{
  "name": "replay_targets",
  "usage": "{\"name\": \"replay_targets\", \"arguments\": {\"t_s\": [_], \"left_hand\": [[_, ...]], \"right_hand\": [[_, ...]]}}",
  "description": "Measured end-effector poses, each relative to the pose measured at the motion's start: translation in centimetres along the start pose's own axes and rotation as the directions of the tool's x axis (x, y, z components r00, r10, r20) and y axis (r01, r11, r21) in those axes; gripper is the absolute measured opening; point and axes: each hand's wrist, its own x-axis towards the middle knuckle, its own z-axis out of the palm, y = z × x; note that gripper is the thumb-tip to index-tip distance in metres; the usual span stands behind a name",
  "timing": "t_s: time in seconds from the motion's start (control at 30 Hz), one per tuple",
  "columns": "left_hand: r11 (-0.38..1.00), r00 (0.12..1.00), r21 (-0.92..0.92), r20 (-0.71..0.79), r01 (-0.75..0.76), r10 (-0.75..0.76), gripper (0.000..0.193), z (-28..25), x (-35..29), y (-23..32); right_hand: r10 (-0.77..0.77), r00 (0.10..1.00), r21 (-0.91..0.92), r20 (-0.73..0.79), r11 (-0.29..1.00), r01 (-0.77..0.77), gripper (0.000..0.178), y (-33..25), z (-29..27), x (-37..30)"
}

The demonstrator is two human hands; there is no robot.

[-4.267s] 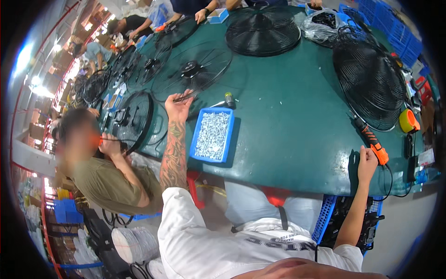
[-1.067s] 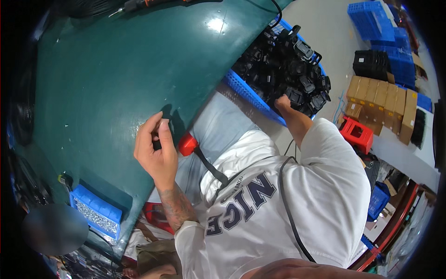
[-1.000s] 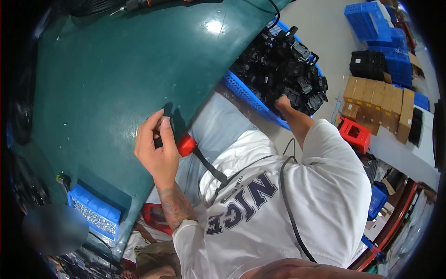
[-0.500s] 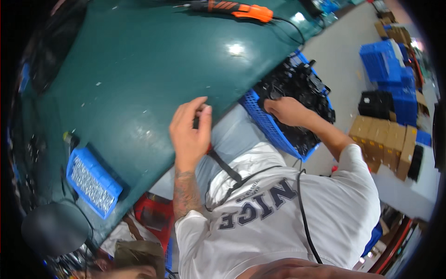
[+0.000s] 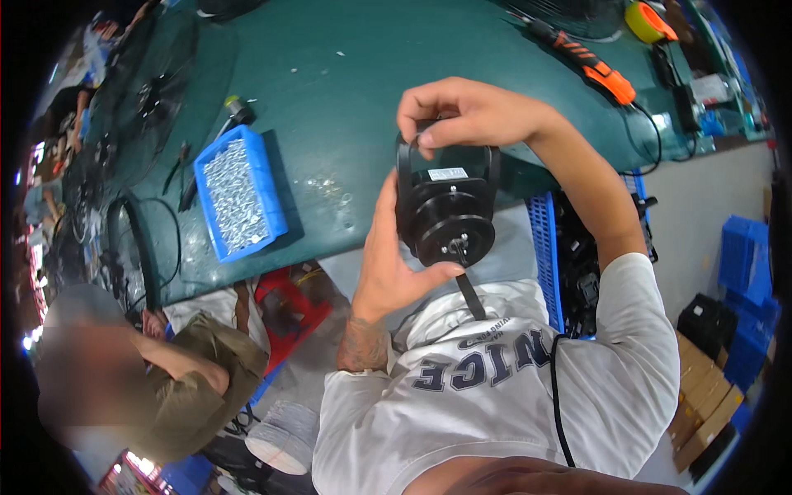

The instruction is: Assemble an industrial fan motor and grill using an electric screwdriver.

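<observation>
Both hands have come up from the crate since half a second ago, now holding a black motor (image 5: 446, 210) above the table (image 5: 346, 91) edge. Looks heavy and rigid; grab the round body. Left hand (image 5: 396, 264) cups underneath, right hand (image 5: 470, 111) pinches the top.

One small white rectangular label (image 5: 447, 174) sits on the black motor (image 5: 445, 206) — just below the right hand (image 5: 470, 111) fingertips, beside the left hand (image 5: 392, 264). Brown cardboard boxes (image 5: 701, 396) stand stacked on the floor, well right of both hands.
</observation>
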Motion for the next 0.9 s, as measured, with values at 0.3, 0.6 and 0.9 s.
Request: {"name": "replay_targets", "arguments": {"t_s": [0.3,0.6,0.9], "left_hand": [[0.880,0.939,0.475,-0.296,-0.011,0.172,0.113,1.3,1.0,-4.0],[0.706,0.942,0.705,-0.187,-0.069,0.279,0.122,-0.5,-0.1,-4.6],[0.781,0.957,0.622,-0.196,-0.046,0.213,0.114,-0.3,-0.6,-4.4]], "right_hand": [[-0.534,0.781,-0.917,-0.325,0.381,-0.121,0.023,2.8,1.5,1.7],[-0.468,0.817,-0.764,-0.336,0.643,0.054,0.102,3.6,7.2,-2.8],[-0.496,0.795,-0.734,-0.349,0.672,0.097,0.093,4.6,7.0,-2.1]]}}
